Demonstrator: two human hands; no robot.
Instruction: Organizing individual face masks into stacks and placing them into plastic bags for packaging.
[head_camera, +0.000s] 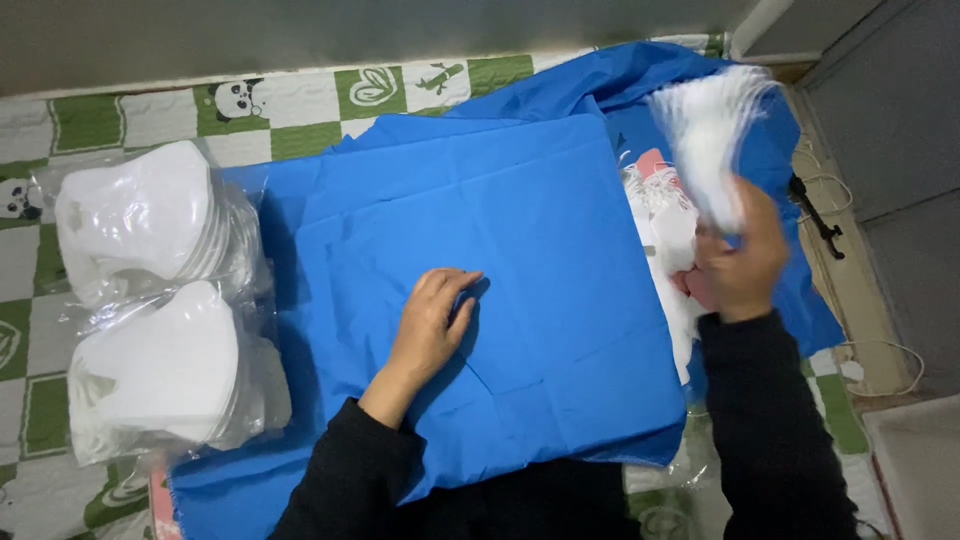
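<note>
Left hand lies flat, fingers loosely spread, palm down on the blue cloth; it grasps nothing, likely just pinning the sheet smooth. Right hand is closed around a bunch of thin white elastic loops, lifted above the cloth's right edge, blurred, strands fanning upward. Below it, just off the cloth, a loose heap of white masks with some pink showing. Cloth: thin woven fabric, creased in fold lines, draped over a raised flat surface. Far left, two clear plastic bags of stacked white cup-shaped masks, glossy, crinkled. Underneath, a green-and-white checked mat with panda prints.
</note>
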